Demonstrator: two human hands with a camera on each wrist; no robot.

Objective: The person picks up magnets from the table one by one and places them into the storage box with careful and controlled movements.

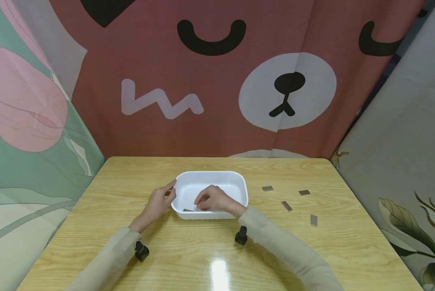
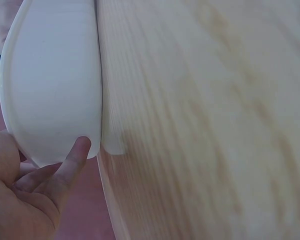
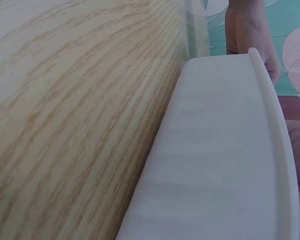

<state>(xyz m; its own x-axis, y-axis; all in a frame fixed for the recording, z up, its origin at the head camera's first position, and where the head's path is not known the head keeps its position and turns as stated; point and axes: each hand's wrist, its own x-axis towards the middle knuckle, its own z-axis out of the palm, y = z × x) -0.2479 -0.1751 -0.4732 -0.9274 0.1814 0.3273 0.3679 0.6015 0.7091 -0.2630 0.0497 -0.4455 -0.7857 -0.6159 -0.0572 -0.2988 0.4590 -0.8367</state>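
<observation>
A white plastic tub with rounded corners stands on the wooden table. At its left end my left hand holds it, thumb and fingers spread at the rim. In the left wrist view the fingers of that hand lie against the outer wall. My right hand reaches into the tub over the near side, fingers bent down toward the floor of it. A small dark flat piece shows inside, left of those fingertips. I cannot tell whether the right fingers pinch a piece.
Right of the tub, several small flat rectangular pieces lie scattered on the table, among them a grey one, a brown one and a tilted one. A printed curtain hangs behind the table's far edge.
</observation>
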